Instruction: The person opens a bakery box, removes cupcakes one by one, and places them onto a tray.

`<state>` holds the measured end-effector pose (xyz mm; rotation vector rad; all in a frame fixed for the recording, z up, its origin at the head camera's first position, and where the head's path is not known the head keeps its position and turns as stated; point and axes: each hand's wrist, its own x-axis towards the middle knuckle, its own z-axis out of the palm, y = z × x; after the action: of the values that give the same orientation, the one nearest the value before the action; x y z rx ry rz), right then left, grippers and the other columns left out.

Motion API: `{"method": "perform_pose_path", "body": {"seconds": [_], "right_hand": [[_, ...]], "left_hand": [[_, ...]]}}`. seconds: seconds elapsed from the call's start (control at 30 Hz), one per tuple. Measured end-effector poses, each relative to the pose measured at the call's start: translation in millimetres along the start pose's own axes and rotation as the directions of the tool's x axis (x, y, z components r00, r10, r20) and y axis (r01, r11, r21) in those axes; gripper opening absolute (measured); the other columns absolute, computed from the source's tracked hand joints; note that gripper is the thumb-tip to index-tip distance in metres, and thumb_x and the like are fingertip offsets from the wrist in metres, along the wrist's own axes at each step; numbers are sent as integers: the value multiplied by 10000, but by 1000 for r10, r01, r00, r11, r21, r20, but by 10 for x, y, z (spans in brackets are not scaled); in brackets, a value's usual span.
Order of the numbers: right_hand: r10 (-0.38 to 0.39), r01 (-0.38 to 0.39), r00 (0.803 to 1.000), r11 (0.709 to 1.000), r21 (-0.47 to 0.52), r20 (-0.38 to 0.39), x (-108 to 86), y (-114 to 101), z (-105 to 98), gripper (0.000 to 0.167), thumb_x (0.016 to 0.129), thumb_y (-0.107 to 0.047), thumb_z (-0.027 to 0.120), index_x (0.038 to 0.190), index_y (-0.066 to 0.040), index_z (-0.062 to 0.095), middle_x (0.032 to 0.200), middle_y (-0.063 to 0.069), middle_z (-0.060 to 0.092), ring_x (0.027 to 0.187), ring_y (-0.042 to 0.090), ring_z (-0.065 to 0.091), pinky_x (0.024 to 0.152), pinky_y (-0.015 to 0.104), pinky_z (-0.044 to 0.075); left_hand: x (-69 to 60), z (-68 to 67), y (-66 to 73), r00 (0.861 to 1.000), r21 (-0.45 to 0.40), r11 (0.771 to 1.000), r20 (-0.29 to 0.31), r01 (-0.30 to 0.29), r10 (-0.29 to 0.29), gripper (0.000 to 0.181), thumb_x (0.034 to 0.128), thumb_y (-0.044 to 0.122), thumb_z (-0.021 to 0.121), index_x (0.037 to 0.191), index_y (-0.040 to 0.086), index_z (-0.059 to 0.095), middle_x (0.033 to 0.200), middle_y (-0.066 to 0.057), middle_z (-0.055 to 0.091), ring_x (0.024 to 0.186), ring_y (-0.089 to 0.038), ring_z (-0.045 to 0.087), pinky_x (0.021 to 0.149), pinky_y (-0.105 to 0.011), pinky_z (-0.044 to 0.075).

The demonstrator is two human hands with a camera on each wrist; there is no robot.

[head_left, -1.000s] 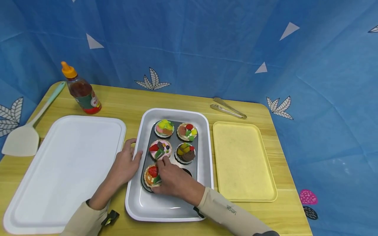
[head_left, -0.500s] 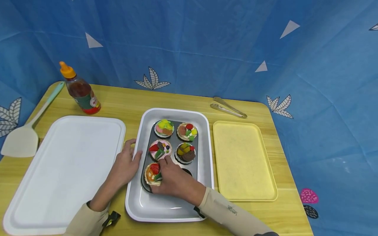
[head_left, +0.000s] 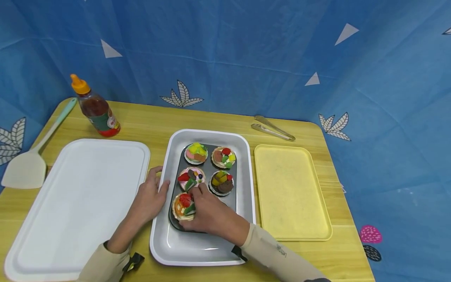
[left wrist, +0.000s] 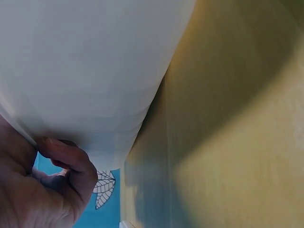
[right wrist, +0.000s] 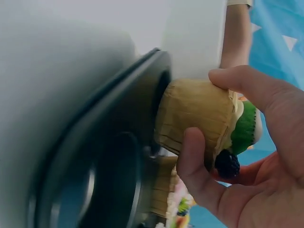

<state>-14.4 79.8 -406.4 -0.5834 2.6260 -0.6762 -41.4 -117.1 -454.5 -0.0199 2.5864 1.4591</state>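
My right hand (head_left: 215,212) pinches a toy cupcake (head_left: 184,206) topped with a strawberry, orange and green slices, at the near left of a dark muffin tin (head_left: 230,203). In the right wrist view the brown case of this cupcake (right wrist: 194,114) stands mostly out of its cup, its bottom end still at the opening. Thumb and fingers hold it from the sides. The tin lies in a deep white tray (head_left: 197,254). On that tray's left rim my left hand (head_left: 149,197) grips, the thumb at the rim and fingers against the outer wall (left wrist: 90,95).
Several other cupcakes (head_left: 221,183) sit in the tin. A flat white tray (head_left: 88,203) lies left, a yellow tray (head_left: 292,192) right. Behind stand a sauce bottle (head_left: 98,111) and metal tongs (head_left: 273,129). A spatula (head_left: 29,168) lies at the far left.
The cupcake in my right hand has risen slightly from its cup and shifted a little away from me. My left hand stays on the tray's rim.
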Motion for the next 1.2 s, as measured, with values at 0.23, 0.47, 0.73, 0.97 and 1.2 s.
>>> {"method": "perform_pose_path", "body": {"seconds": [0.23,0.47,0.73,0.97,1.2], "right_hand": [[50,-50,999,998,27,-2,-60,-45,-193,790,773,-466,839,1350,-29,523,1286,133,500,988,169,605,850,323,549],[86,-84,993,996,39,-75,-80,4,-405,795,760,-454,849,1351,-38,519,1239,118,503,986,215,599,840,382,562],[103,-85,972,992,95,-209,-108,172,-701,823,759,-396,865,1376,4,495,1246,151,510,1037,249,606,906,397,538],[182,-151,942,980,128,-283,-54,422,-977,750,765,-412,846,1307,-4,527,1151,114,498,982,251,563,870,404,520],[265,-218,899,961,167,-348,9,758,-1251,745,795,-423,803,1310,24,504,1174,135,482,1023,286,531,894,439,500]], "left_hand": [[-5,-2,0,1000,1,1000,-1,-13,13,472,1030,149,506,1445,-10,346,1062,-239,690,827,-282,708,581,-351,570],[-1,1,-6,999,2,1000,-18,-30,30,456,1025,143,517,1430,-4,366,974,-201,704,763,-249,700,569,-341,559],[-4,-2,1,998,25,999,-39,-45,46,449,1023,146,526,1423,-3,385,959,-178,709,760,-237,681,602,-347,540],[-3,11,-10,998,15,999,-41,-48,48,453,1021,140,524,1423,-10,380,988,-200,710,767,-247,693,588,-346,555],[-1,13,-14,998,15,999,-46,-45,46,455,1018,141,530,1423,-9,385,993,-197,712,775,-248,693,587,-339,555]]}}
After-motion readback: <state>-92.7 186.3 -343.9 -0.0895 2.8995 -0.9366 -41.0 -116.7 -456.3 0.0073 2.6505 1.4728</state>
